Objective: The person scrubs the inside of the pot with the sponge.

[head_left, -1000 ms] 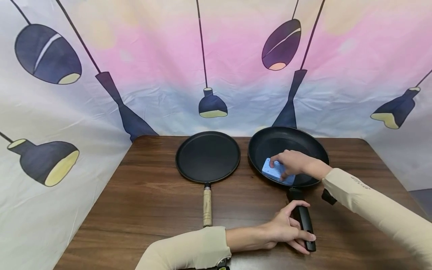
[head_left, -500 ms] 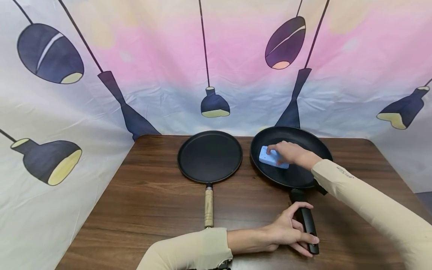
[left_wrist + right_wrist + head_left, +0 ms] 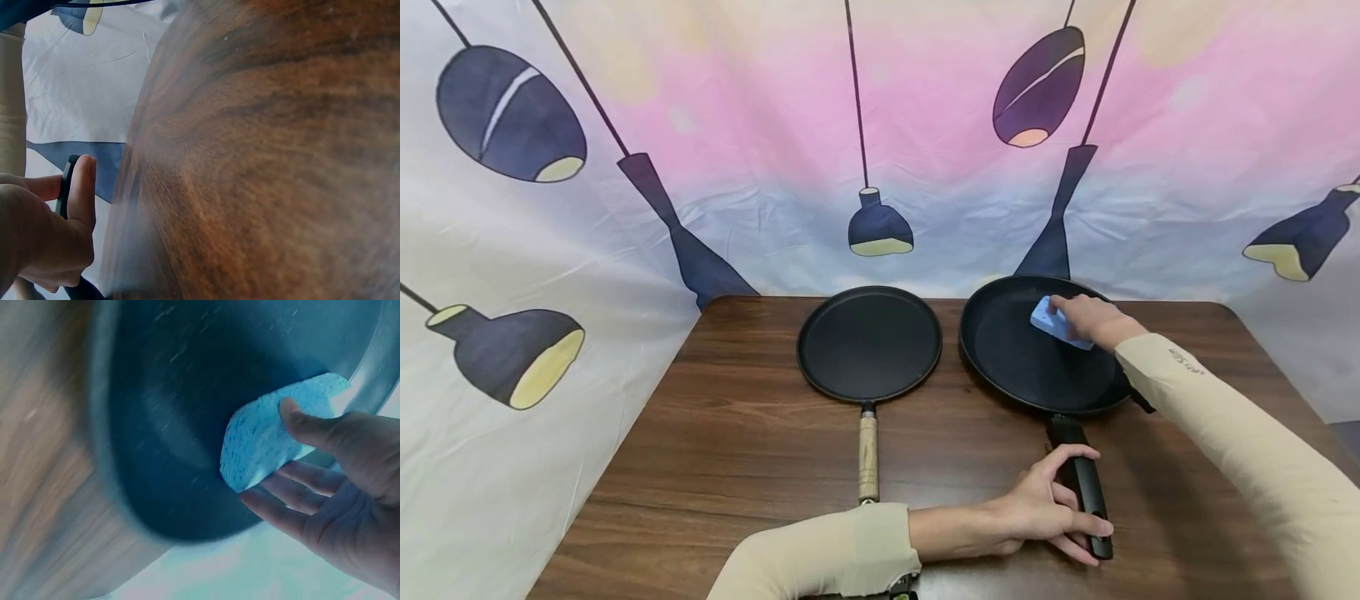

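A black frying pan lies on the right half of the table, its black handle pointing toward the person. My left hand grips that handle, thumb near its end and index finger across its upper part. Inside the pan, toward the far right side, my right hand holds a light blue sponge. The right wrist view shows the thumb on one face of the sponge and the fingers along its other edge, against the pan's dark surface.
Left of the frying pan lies a flat black griddle pan with a wooden handle. Both stand on a brown wood-grain table. Behind hangs a cloth backdrop printed with lamps, close to the table's far edge.
My right hand has moved the sponge across the pan, from the near left side up to the left, then over to the far right. The left hand stays on the handle.
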`<state>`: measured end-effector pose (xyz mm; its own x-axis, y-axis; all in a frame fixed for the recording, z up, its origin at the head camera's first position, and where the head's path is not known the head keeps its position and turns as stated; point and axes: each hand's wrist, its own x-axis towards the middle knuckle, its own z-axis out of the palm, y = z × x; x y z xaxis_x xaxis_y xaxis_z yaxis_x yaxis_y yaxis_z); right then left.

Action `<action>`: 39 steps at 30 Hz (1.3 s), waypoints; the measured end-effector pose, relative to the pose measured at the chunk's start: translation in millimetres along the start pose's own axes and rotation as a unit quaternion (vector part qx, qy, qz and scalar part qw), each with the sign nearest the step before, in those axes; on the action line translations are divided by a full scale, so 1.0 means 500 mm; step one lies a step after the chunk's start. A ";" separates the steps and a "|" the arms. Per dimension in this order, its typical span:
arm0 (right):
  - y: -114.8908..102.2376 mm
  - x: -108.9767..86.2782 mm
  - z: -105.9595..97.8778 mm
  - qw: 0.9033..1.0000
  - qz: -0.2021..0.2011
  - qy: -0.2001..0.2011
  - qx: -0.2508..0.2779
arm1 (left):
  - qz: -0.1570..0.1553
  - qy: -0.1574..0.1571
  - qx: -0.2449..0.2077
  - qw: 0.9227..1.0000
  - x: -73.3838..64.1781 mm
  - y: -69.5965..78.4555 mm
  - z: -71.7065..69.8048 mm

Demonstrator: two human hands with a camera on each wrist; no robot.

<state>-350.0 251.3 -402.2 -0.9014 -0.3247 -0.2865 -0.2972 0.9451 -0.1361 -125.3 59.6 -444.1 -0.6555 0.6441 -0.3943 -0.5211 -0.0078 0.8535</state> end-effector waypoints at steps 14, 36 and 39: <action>0.011 -0.065 0.005 0.998 -0.052 -0.043 -0.019 | -0.013 0.003 -0.008 1.000 0.013 0.000 -0.006; 0.091 -0.052 -0.040 0.994 -0.047 0.075 0.057 | -0.026 -0.006 -0.001 1.000 0.027 0.015 -0.048; 0.133 -0.075 -0.058 0.995 -0.009 0.080 0.058 | -0.025 -0.016 0.003 1.000 0.025 0.016 -0.048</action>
<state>-345.1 327.4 -373.1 -0.9374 -0.3234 -0.1294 -0.2846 0.9253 -0.2508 -150.9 49.2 -450.3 -0.6112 0.6678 -0.4248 -0.5493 0.0285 0.8351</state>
